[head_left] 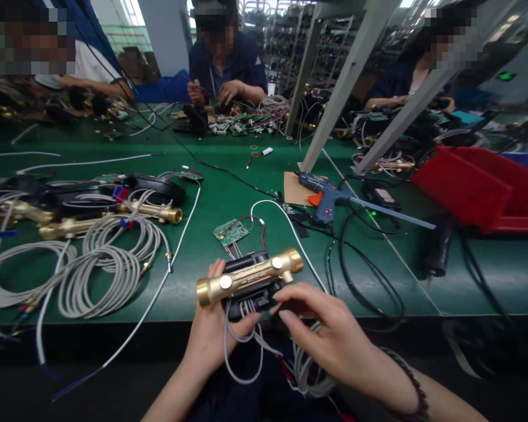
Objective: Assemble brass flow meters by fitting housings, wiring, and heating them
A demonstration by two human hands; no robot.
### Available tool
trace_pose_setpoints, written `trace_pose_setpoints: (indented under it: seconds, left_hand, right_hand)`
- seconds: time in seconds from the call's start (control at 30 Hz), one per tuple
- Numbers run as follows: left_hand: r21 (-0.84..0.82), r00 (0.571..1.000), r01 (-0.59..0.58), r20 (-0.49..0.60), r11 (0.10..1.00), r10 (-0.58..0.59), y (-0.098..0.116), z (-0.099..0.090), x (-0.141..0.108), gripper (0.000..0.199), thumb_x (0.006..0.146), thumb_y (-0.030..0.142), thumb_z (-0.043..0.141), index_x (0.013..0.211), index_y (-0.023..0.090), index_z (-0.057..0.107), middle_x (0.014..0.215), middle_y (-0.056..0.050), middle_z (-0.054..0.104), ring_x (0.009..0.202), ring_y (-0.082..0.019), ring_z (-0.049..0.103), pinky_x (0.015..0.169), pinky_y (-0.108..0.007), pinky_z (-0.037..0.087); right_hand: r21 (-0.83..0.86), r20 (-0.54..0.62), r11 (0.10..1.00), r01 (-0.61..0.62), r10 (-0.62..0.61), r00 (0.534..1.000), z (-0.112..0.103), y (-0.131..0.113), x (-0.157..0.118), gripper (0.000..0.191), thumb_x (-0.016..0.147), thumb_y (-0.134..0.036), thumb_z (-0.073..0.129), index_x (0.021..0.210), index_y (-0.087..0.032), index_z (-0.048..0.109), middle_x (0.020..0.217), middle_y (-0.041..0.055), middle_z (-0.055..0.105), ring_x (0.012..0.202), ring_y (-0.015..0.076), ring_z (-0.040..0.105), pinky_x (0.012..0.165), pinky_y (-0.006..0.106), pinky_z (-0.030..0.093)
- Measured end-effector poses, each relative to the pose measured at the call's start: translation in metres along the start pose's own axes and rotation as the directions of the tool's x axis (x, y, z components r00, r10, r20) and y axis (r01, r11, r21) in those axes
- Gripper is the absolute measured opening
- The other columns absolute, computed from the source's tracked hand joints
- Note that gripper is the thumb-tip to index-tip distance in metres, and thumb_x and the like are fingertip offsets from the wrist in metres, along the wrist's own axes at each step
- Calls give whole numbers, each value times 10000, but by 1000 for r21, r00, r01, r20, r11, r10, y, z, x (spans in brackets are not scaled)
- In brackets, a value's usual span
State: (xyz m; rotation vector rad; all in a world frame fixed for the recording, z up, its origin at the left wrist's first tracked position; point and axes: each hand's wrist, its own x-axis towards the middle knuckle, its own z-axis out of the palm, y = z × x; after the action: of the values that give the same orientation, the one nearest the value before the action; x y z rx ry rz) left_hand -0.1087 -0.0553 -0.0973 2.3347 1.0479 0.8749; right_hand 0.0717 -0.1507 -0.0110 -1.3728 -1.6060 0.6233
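Note:
My left hand point(211, 328) is wrapped round a black plastic housing point(260, 298) fitted to a brass pipe body point(250, 276) with threaded ends. This assembly is held tilted over the table's front edge. A thin grey cable point(244, 382) loops down from the housing past my left thumb. My right hand point(330, 331) is at the housing's right side, thumb and forefinger closed in a pinch; what lies between them is too small to make out. Just behind the assembly, a green circuit board point(230, 232) lies on the table, joined to it by thin wires.
Coiled grey cables point(110, 275) and brass assemblies point(158, 211) crowd the left side. A blue glue gun point(328, 196) with a glue stick rests on cardboard at right, beside black cords. A red bin point(479, 187) and slanted metal posts point(347, 82) stand farther right. Co-workers sit across the table.

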Motion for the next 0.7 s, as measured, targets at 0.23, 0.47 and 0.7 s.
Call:
trace_pose_setpoints:
  seconds: [0.23, 0.47, 0.7]
  left_hand:
    - [145, 985, 50, -172, 988, -25, 14, 11, -15, 674, 844, 486, 535, 1378, 161, 282, 1232, -170, 489, 1191, -318, 453, 953, -487, 438]
    - [271, 833, 46, -541, 961, 112, 20, 24, -29, 414, 808, 487, 614, 967, 121, 502, 935, -110, 491, 986, -259, 502, 914, -431, 423]
    - [260, 839, -105, -494, 960, 226, 28, 12, -22, 108, 810, 278, 669, 854, 195, 616, 844, -30, 472, 823, -171, 489, 957, -393, 341]
  right_hand:
    - [-349, 44, 860, 373, -383, 923, 36, 35, 5, 171, 924, -82, 416, 948, -132, 578, 932, 76, 642, 823, 173, 559, 717, 301, 488]
    - [-483, 69, 804, 345, -358, 931, 36, 28, 4, 328, 976, -139, 295, 965, -95, 621, 892, 90, 646, 793, 176, 515, 663, 298, 450]
    - [-459, 54, 829, 319, -332, 942, 39, 23, 10, 259, 964, -136, 360, 919, -120, 615, 836, 55, 661, 728, 168, 521, 648, 308, 417]
